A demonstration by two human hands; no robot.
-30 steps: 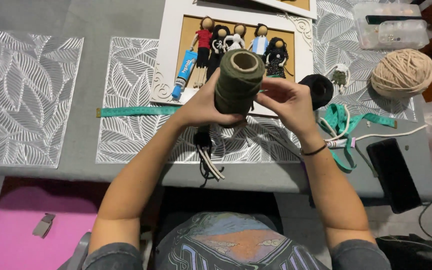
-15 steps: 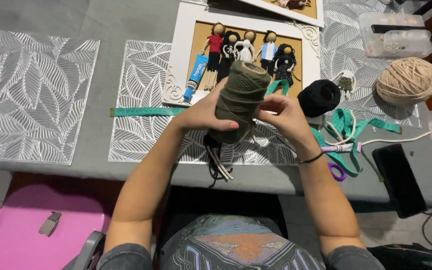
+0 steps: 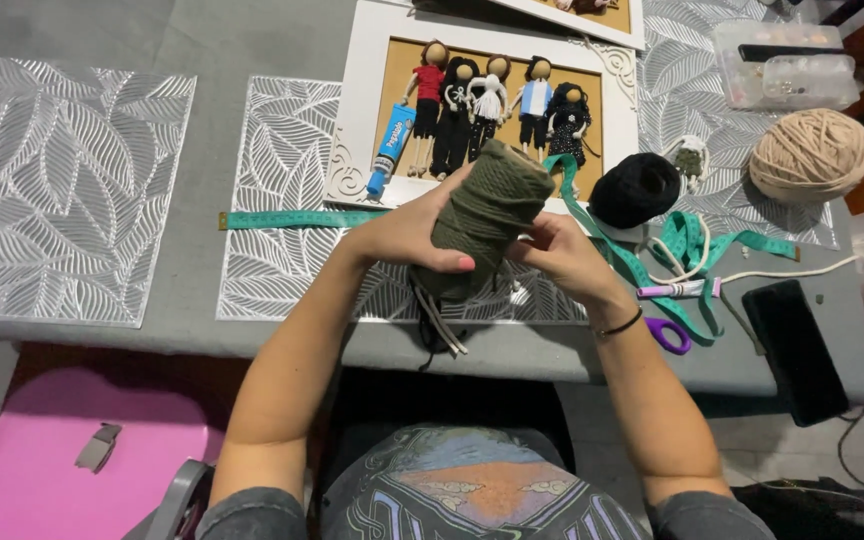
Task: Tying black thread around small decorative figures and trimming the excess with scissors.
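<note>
A grey cloth-covered table [image 3: 252, 60] is carrying everything here, with white cut-out leaf-pattern placemats [image 3: 52, 180] lying flat across it; below its near edge, at about 8 o'clock, a pink plastic case [image 3: 62, 470] is sitting on the floor. At 12 o'clock a white ornate picture frame [image 3: 362, 120] is lying flat, holding a row of small yarn dolls [image 3: 492, 110] on a tan backing. The olive-green cylindrical spool of cord [image 3: 487, 215] is being held tilted above the table's front edge, near the centre of the view, with loose pale strands hanging from its lower end. It is probably fairly light, firm in the core but soft and ridged on the surface, so it should grip well around the wound middle; the loose ends look likely to unravel if pulled. The left hand [image 3: 402, 235] is wrapping its fingers around the spool's side, clamped on it, while the right hand [image 3: 562, 255] is pressing its fingers against the opposite side. At 2 o'clock a beige round ball of yarn [image 3: 812, 155] is resting, soft and loosely wound; a black ball of yarn [image 3: 637, 190] is sitting at 1 o'clock. A teal measuring tape [image 3: 292, 219] is trailing limp across the mats, a black flat phone [image 3: 797, 350] is lying at 4 o'clock, and purple-handled scissors [image 3: 667, 335] are lying just beside the right wrist.
</note>
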